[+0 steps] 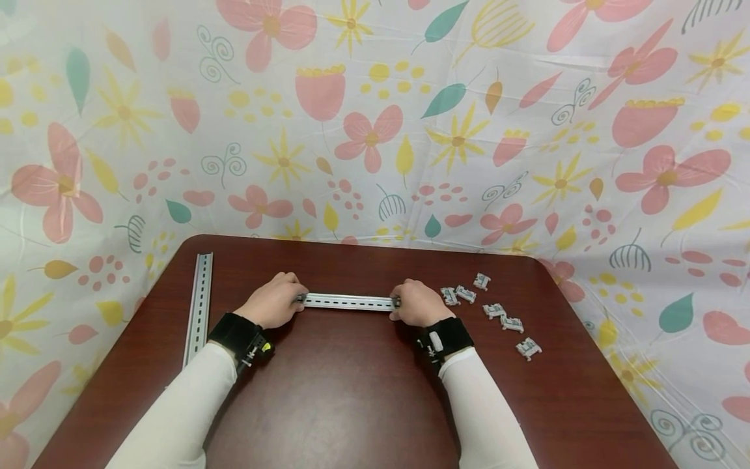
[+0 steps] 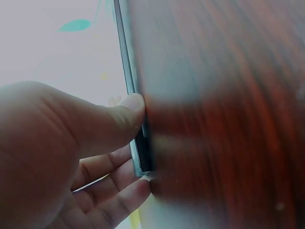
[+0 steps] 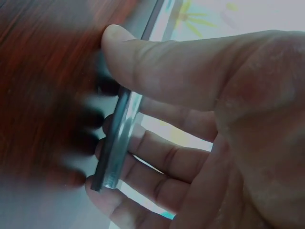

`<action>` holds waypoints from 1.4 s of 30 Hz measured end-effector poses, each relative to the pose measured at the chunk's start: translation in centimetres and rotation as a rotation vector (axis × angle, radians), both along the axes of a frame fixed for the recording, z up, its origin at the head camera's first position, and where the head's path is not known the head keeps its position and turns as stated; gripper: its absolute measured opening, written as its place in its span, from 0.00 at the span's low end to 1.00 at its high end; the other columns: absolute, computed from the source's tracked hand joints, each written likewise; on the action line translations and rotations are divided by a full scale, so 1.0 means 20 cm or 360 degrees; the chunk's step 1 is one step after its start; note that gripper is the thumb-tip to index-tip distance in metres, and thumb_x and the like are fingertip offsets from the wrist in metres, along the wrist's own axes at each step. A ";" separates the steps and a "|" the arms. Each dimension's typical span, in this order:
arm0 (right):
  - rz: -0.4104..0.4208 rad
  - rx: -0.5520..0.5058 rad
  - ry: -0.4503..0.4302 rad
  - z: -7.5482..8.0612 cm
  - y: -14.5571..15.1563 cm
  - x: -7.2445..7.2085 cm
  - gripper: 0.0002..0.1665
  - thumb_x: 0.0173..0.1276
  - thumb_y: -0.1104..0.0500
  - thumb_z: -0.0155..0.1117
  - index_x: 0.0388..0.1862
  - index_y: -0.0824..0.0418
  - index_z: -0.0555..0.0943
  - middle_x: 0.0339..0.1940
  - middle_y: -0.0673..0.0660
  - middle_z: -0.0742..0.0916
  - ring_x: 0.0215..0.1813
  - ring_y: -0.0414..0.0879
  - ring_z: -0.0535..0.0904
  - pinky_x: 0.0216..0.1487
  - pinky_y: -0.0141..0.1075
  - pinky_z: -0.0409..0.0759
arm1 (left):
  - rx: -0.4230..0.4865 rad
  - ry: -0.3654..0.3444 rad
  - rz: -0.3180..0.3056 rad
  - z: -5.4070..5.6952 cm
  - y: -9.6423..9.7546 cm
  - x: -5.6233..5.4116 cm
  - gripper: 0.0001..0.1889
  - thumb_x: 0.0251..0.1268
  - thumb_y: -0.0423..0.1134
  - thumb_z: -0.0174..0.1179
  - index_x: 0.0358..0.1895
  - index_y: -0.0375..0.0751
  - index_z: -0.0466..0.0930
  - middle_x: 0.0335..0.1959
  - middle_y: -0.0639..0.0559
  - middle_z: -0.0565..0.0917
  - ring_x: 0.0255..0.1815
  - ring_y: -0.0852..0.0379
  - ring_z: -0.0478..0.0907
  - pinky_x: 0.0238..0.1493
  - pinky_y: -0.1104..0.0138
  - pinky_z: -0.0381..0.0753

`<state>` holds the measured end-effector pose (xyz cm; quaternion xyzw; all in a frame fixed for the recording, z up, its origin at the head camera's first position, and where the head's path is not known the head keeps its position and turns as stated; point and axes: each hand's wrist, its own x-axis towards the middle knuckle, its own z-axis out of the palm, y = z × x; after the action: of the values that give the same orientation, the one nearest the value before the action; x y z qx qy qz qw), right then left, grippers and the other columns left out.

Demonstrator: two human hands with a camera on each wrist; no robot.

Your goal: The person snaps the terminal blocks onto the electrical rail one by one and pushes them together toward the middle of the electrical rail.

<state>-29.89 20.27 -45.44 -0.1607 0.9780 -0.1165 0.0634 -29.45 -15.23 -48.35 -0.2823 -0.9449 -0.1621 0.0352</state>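
A short slotted metal rail [image 1: 350, 301] lies crosswise near the far side of the table, between both hands. My left hand [image 1: 275, 301] grips its left end; in the left wrist view the thumb [image 2: 128, 112] presses one side of the rail [image 2: 125, 52] and the other fingers curl behind it. At the opposite end, my right hand [image 1: 418, 304] pinches the rail. The right wrist view has the thumb [image 3: 121, 52] across the near face of the rail [image 3: 125, 129], with fingers behind and its tip end showing.
A longer slotted rail [image 1: 199, 303] lies lengthwise along the table's left side, partly behind the left sleeve. Several small grey clip-like pieces [image 1: 494, 311] are scattered right of the right hand. Behind the brown table [image 1: 328, 391] hangs a flower-printed cloth [image 1: 375, 130].
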 end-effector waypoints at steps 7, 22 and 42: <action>-0.0011 -0.0004 -0.0002 0.02 0.01 0.01 0.24 0.64 0.57 0.88 0.58 0.61 0.93 0.55 0.59 0.90 0.58 0.55 0.85 0.58 0.52 0.86 | 0.0009 -0.0016 0.0008 0.00 0.00 0.00 0.11 0.77 0.34 0.73 0.58 0.40 0.92 0.48 0.48 0.81 0.52 0.45 0.76 0.53 0.53 0.81; -0.0020 0.0014 0.0004 0.03 0.01 0.02 0.22 0.62 0.59 0.89 0.54 0.60 0.95 0.55 0.59 0.92 0.60 0.56 0.87 0.58 0.53 0.88 | 0.0038 -0.0046 -0.0001 0.00 0.00 0.00 0.13 0.77 0.35 0.73 0.60 0.39 0.92 0.48 0.47 0.81 0.51 0.45 0.76 0.53 0.53 0.81; -0.0067 0.0012 -0.0004 0.03 0.00 0.01 0.19 0.61 0.59 0.90 0.51 0.58 0.96 0.55 0.57 0.92 0.59 0.55 0.88 0.57 0.53 0.88 | 0.0044 -0.0072 -0.0008 0.00 0.00 0.00 0.12 0.78 0.34 0.72 0.59 0.39 0.92 0.47 0.47 0.80 0.51 0.45 0.75 0.54 0.53 0.80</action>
<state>-29.62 20.36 -44.91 -0.1397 0.9816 -0.1144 0.0627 -29.54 -15.29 -48.35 -0.2803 -0.9424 -0.1816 0.0172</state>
